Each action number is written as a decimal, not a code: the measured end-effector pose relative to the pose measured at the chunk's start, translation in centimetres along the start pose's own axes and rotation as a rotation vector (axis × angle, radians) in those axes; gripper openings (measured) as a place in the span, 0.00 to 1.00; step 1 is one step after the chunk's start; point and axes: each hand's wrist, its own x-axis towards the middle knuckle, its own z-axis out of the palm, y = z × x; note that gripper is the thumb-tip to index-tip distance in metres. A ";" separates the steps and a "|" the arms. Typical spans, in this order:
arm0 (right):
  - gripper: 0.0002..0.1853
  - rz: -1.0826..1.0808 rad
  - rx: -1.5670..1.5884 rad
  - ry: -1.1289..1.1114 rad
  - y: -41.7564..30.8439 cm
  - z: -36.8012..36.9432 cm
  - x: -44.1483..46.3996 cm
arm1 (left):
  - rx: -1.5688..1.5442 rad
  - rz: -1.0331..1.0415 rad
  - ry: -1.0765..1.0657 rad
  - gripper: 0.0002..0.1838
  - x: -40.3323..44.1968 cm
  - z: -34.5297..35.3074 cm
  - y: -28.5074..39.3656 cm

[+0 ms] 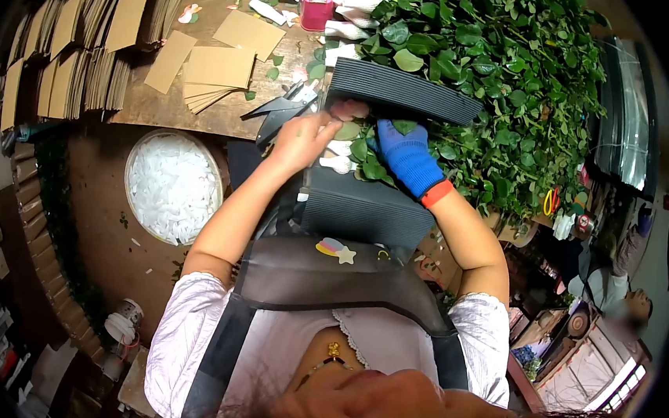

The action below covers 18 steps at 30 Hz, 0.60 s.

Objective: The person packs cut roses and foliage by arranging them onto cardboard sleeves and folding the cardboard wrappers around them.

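My left hand (302,140), bare, has its fingers closed at the edge of a pink rose (349,109), whose head lies against the ridged black board (406,91). My right hand (404,148) wears a blue knitted glove with an orange cuff. It is curled over leafy green stems just right of the rose; its fingertips are partly hidden by the board and a leaf. White net-sleeved flower heads (339,164) lie between my hands and a second ridged black board (365,215) close to my body. Black scissors (273,112) rest beside my left hand.
A big heap of leafy stems (509,89) covers the right side. Cardboard pieces (218,70) lie on the wooden table (284,56), near a pink tape dispenser (318,3). A round tub (175,189) of white pieces stands lower left. Another person (619,290) is at far right.
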 end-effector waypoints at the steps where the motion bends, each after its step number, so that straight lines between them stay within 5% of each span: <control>1: 0.20 -0.124 -0.285 0.011 0.6 0.1 0.3 | -0.035 -0.032 0.001 0.18 -0.3 0.1 0.0; 3: 0.20 -0.003 -0.141 0.025 0.4 -0.1 0.6 | -0.280 -0.052 0.168 0.17 -0.4 0.8 -2.2; 4: 0.21 0.246 0.295 0.025 -0.7 0.1 0.2 | -0.487 -0.043 0.328 0.17 -0.6 1.0 -4.4; 5: 0.22 0.278 0.257 -0.070 -1.8 -0.7 0.0 | -0.712 -0.264 0.209 0.15 -0.9 -2.6 -3.6; 6: 0.24 0.305 0.215 -0.166 -2.9 -1.4 -0.1 | -0.622 -0.049 0.317 0.13 -0.9 -3.4 -5.5; 8: 0.33 -0.129 -0.823 -0.498 -5.2 -4.8 0.1 | -0.640 -0.024 0.239 0.14 -2.0 -3.7 -3.6; 9: 0.39 -0.079 -0.792 -0.513 -5.3 -4.6 0.2 | -0.397 -0.255 0.046 0.15 -2.6 -4.0 -3.4; 11: 0.23 -0.145 -0.063 -0.208 0.4 -0.7 -0.1 | -0.012 -0.146 0.004 0.15 -2.2 -3.0 -0.2; 13: 0.18 -0.196 0.114 0.009 1.9 0.9 0.0 | 0.017 -0.023 -0.052 0.15 -1.9 -1.6 0.6; 14: 0.19 -0.221 -0.074 0.061 2.2 1.3 0.4 | -0.070 0.067 -0.081 0.17 -1.7 -0.8 0.3; 18: 0.20 -0.171 -0.708 -0.145 -0.8 -0.3 0.2 | -0.318 -0.197 0.012 0.16 -2.5 -0.9 -2.7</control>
